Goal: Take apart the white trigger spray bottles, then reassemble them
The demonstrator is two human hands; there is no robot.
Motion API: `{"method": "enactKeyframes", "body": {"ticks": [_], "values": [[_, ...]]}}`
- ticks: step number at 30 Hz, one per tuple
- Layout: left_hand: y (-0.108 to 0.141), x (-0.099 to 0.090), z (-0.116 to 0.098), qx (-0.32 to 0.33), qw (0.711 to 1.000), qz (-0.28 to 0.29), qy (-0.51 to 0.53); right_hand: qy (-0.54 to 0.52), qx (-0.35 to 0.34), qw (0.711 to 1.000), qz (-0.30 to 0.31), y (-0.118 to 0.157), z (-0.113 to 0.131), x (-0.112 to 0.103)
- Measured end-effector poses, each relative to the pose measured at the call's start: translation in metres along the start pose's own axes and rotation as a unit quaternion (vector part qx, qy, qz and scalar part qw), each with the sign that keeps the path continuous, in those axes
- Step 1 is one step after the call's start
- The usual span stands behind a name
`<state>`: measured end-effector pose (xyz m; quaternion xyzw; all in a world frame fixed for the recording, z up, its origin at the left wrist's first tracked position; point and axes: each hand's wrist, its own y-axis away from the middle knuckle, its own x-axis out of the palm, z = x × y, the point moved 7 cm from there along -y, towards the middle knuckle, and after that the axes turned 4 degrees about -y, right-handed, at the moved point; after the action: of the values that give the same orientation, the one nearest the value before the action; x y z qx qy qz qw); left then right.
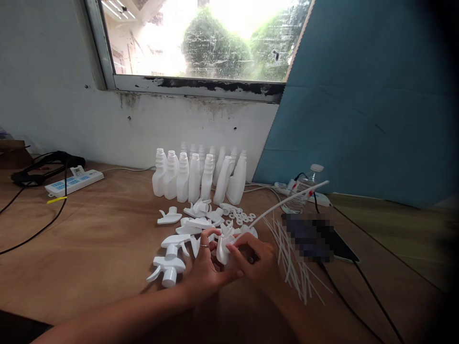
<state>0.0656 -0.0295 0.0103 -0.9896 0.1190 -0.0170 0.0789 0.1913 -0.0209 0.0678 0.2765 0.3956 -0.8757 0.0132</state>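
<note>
My left hand [208, 270] is closed around a white trigger spray head [223, 251], with a ring on one finger. My right hand [256, 260] pinches a long white dip tube [283, 203] near its lower end, where it meets the spray head. From there the tube slants up to the right. How far its end sits inside the head is hidden by my fingers. More white spray heads [171, 263] lie loose to the left of and beyond my hands. Small white ring washers [244, 217] are scattered just past them.
White bottles [182, 179] without caps stand in rows by the wall. Loose dip tubes [292, 267] lie right of my hands. Further right are a clear bottle [299, 193] and a dark phone-like device [339, 239] with cables. A power strip [75, 182] lies at the left.
</note>
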Motion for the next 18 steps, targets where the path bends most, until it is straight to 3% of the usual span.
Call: {"method": "enactKeyframes", "body": {"ticks": [4, 6, 10, 18], "values": [[-0.002, -0.005, -0.023, 0.112, 0.986, -0.022, -0.121, -0.065, 0.037, 0.997, 0.023, 0.001, 0.000, 0.004], [-0.001, -0.003, -0.030, 0.137, 0.980, -0.012, -0.144, -0.080, 0.072, 0.994, 0.011, 0.001, -0.004, 0.003], [0.001, 0.001, -0.027, 0.101, 0.989, 0.011, -0.110, -0.118, 0.141, 0.983, 0.016, 0.000, -0.012, 0.004], [0.005, 0.007, -0.011, -0.015, 0.997, 0.073, -0.036, -0.102, 0.030, 0.989, 0.105, -0.003, -0.003, 0.007]]}}
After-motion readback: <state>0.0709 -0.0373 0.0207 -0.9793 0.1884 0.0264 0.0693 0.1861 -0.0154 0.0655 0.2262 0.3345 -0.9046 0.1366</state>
